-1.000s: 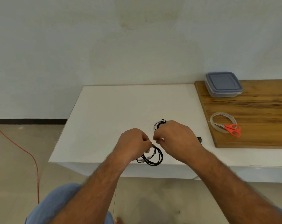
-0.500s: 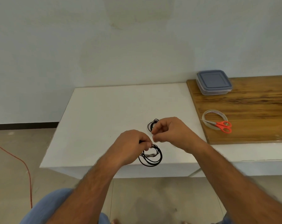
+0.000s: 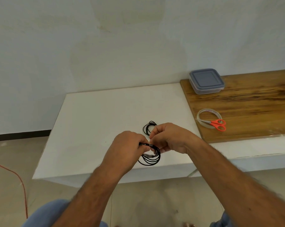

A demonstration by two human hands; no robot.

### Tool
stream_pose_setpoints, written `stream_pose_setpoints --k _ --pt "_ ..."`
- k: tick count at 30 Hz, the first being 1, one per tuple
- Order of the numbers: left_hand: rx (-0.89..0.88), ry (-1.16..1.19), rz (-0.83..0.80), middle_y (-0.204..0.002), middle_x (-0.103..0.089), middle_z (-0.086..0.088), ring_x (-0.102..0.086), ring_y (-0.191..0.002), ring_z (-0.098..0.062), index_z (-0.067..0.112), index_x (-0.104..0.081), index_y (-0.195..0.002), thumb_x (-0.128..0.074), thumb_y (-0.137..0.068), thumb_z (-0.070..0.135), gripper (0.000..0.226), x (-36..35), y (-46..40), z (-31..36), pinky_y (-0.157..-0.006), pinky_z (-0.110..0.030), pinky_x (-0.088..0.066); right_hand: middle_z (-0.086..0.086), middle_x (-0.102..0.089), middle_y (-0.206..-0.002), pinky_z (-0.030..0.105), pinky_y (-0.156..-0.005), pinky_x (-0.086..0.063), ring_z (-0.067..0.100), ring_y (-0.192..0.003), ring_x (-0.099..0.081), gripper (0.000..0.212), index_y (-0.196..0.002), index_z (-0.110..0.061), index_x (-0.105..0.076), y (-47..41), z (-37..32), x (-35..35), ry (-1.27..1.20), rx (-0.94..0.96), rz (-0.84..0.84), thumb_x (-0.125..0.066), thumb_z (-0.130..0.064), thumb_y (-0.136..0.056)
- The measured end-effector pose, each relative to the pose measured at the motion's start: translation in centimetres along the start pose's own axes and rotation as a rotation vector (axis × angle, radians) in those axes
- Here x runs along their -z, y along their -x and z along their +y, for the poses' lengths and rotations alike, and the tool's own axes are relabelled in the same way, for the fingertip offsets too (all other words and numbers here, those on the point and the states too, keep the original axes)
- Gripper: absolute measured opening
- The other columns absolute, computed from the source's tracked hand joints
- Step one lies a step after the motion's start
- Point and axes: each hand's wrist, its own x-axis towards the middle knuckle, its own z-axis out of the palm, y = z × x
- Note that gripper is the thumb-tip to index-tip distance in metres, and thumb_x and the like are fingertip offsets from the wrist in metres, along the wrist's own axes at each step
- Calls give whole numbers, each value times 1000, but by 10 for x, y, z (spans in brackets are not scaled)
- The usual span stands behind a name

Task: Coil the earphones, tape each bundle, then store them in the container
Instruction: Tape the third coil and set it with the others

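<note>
My left hand [image 3: 127, 147] grips a coiled black earphone bundle [image 3: 150, 158] just above the white table's front edge. My right hand [image 3: 168, 138] pinches at the top of that same coil, fingertips meeting the left hand's. A second black earphone coil [image 3: 148, 127] lies on the table just behind my right hand, partly hidden by it. The lidded clear container [image 3: 206, 81] with a grey-blue lid stands shut at the back of the wooden board. A roll of clear tape [image 3: 208, 116] lies on the board with orange-handled scissors [image 3: 217, 124] across it.
The white table [image 3: 97, 120] ends in a front edge near my hands. The wooden board [image 3: 253, 108] covers its right part. A red cable [image 3: 20, 181] runs over the floor at the left. A wall stands behind.
My view has shifted slightly, so the table sits further left in frame. Both hands stay together on the front coil with only small finger movements.
</note>
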Motion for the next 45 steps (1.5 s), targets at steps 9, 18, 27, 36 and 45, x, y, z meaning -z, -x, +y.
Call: stream_pose_setpoints --k 9,18,27,36,45 --pt "-262 1 181 -74 -69 9 -57 -78 -15 30 -77 -88 -55 -86 35 23 1 1 -1 -69 -32 -45 9 -68 -68 30 -62 -57 14 -57 -65 17 -83 -9 -64 5 -3 7 -107 -60 -129 -57 6 -87" --pt "-87 94 98 -89 -68 13 -55 -83 -5 31 -74 -98 -61 -93 32 14 0 2 2 -73 -14 -38 5 -67 -63 33 -70 -58 16 -57 -64 13 -98 -1 -67 4 -3 6 7 33 -71 -61 3 -87" --pt "227 261 96 -78 -63 11 -55 -73 -4 26 -68 -90 -59 -93 32 12 -3 -1 -7 -58 -16 -34 -5 -72 -86 30 -78 -57 13 -82 -69 13 -91 -21 -70 7 5 -1 383 392 118 -77 -20 -80" --pt "478 944 -195 -84 -73 1 -65 -83 -11 12 -71 -86 -61 -93 24 17 6 -2 -14 -95 -41 -50 -15 -67 -80 27 -73 -55 5 -77 -64 23 -84 -33 -57 9 7 -8 622 570 295 -68 -13 -85" --pt "618 1162 -231 -75 -68 1 -65 -80 -17 14 -72 -87 -62 -92 22 13 11 -3 -15 -87 -44 -53 -17 -60 -116 27 -88 -51 4 -107 -54 31 -114 -30 -63 12 5 -13 857 752 306 -66 -18 -86"
